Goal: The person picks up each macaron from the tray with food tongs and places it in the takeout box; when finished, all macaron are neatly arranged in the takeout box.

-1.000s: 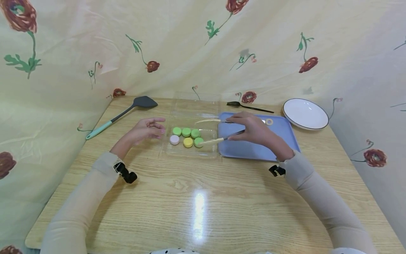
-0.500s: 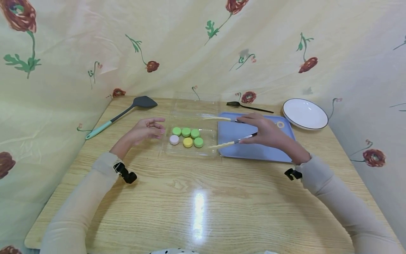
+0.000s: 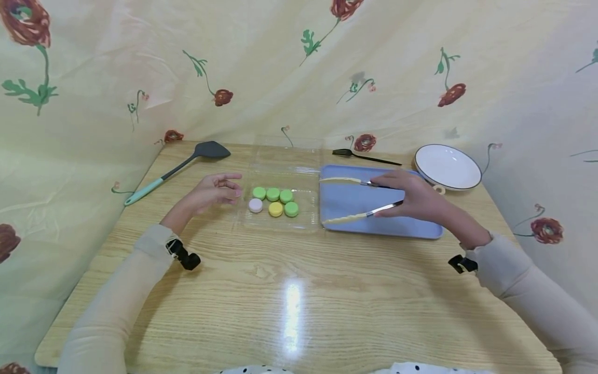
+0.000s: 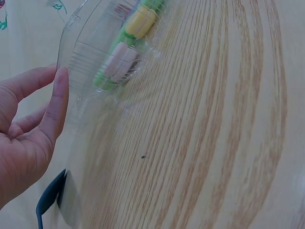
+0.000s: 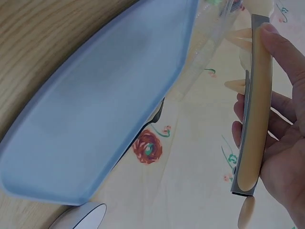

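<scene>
In the head view my left hand (image 3: 212, 193) reaches to the left side of a clear plastic container (image 3: 306, 221). Its fingers are loosely extended, the fingertips at the container's edge. Inside sit several green macarons (image 3: 273, 195), a yellow macaron (image 3: 275, 209) and a lilac macaron (image 3: 255, 205). The container's transparent lid (image 3: 287, 156) stands folded back. My right hand (image 3: 416, 200) grips a pair of tongs (image 5: 257, 109) with cream-coloured parts and metal arms. The tongs' two arms are spread above the blue tray (image 3: 345, 200), with nothing between their tips.
A black fork (image 3: 366, 157) lies behind the tray. At the back right is a white dark-rimmed dish (image 3: 448, 166). A spatula (image 3: 177, 169) with a mint handle lies at the back left. Floral cloth (image 3: 261, 78) hangs behind the wooden table (image 3: 252, 301).
My right hand has moved right with the tongs, from over the container to over the tray. The left hand and the macarons stay where they were.
</scene>
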`<state>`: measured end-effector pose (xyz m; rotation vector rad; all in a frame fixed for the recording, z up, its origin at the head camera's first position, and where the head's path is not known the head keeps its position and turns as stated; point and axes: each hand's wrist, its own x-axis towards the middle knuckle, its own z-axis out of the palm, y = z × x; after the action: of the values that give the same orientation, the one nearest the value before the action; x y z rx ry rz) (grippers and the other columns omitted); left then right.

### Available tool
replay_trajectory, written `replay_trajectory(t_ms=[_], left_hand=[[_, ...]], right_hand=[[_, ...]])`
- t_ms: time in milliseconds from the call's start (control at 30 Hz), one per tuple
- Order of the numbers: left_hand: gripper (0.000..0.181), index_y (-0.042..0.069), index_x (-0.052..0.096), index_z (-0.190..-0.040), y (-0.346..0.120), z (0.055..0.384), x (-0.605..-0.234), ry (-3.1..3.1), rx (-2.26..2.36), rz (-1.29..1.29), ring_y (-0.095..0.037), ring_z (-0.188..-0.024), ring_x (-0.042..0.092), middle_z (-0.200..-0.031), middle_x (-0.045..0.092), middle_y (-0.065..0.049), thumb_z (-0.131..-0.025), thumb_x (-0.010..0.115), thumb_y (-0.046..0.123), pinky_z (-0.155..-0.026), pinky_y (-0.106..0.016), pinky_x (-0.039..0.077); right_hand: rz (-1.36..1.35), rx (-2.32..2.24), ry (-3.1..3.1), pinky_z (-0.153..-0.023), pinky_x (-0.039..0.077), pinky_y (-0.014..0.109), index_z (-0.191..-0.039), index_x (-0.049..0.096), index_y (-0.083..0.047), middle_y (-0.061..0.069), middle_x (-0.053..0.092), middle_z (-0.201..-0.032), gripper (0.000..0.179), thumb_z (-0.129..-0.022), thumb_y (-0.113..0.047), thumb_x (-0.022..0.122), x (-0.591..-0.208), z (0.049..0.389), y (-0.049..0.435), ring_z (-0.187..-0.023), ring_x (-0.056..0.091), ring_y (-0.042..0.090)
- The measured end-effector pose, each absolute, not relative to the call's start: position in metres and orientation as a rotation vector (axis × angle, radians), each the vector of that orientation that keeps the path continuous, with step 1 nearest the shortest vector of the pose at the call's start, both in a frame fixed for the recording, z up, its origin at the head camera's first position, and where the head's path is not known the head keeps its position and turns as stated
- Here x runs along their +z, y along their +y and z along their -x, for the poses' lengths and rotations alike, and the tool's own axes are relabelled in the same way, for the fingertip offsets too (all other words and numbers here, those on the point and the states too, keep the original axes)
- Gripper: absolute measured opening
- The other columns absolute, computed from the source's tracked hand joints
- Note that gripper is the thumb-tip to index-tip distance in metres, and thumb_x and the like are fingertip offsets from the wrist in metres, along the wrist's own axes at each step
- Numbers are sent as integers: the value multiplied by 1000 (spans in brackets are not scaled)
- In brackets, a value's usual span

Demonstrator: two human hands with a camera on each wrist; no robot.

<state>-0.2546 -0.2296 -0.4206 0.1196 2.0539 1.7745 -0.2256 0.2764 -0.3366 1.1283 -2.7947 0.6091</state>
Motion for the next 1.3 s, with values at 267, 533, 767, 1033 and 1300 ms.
replay_trajectory(t_ms=[267,533,767,1033,1300], left_hand=[[67,2,33,-157,-231,253,-419,2059,1776,-123,-12,-98,69,-122,58,-9,-98,66,6,-90,-26,62],[67,5,36,-157,-231,255,-418,2061,1772,-113,-13,-98,68,-123,58,-10,-98,67,7,-92,-28,61],[69,-2,32,-157,-234,255,-419,2048,1792,-180,-14,-96,70,-114,63,-3,-98,67,7,-87,-29,63],[67,0,33,-157,-233,255,-419,2047,1782,-157,-12,-96,70,-112,62,-1,-98,66,6,-87,-27,63],[67,0,34,-157,-230,255,-418,2051,1779,-137,-13,-96,70,-111,62,-1,-99,66,6,-88,-28,62]], right_hand=[[-1180,603,-2835,-90,54,56,-132,67,-2,17,70,-127,71,-70,-24,95,-340,215,287,-116,61,37],[-1265,561,-2774,-85,55,34,-125,73,-6,4,75,-116,66,-68,-28,96,-341,206,293,-106,67,24],[-1323,626,-2763,-84,50,16,-121,75,-8,0,76,-113,61,-67,-25,97,-338,199,300,-105,66,14],[-1387,769,-2781,-85,51,11,-120,75,-7,2,76,-113,58,-67,-22,96,-335,192,302,-104,66,6],[-1476,837,-2795,-83,56,18,-119,75,-10,0,76,-113,56,-68,-21,96,-339,192,303,-103,67,7]])
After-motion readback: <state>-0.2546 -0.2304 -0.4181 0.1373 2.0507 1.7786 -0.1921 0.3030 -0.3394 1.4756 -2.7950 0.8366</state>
